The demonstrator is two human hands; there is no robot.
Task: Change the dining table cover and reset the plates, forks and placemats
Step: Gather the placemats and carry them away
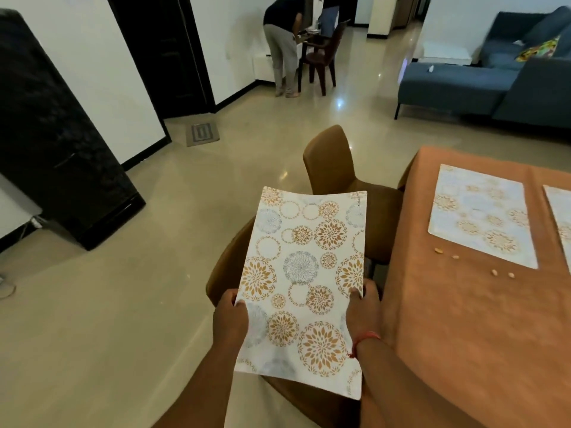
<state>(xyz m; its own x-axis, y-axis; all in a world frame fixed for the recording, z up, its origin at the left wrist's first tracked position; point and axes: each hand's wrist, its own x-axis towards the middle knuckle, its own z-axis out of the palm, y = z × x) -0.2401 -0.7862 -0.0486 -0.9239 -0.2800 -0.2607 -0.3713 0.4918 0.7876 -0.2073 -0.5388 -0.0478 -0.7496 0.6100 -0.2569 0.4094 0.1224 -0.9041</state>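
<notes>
Both hands hold one floral placemat [304, 282] out in front of the body, its long side running away from the person. The left hand [231, 316] grips the placemat's left edge with the thumb on top and the fingers hidden beneath; the right hand [364, 310] grips the right edge the same way, a red thread bracelet [364, 339] at its wrist. Both forearms reach forward from the bottom of the view.

The placemat hangs in the air above two tan chairs [333, 168], just left of the counter [463, 319], which wears an orange-brown cover. On the counter, right of the held placemat, a second placemat [482, 214] lies flat, and the edge of a third [560, 217] shows at the frame's border. A few small pale crumbs [494, 272] lie on the cover just beside the second placemat.

Beyond the placemat stretches a glossy beige floor [123, 304]. To its left stands a black refrigerator [52, 143]; far behind it, two people by a dark chair; to the far right, a blue sofa [482, 78].
</notes>
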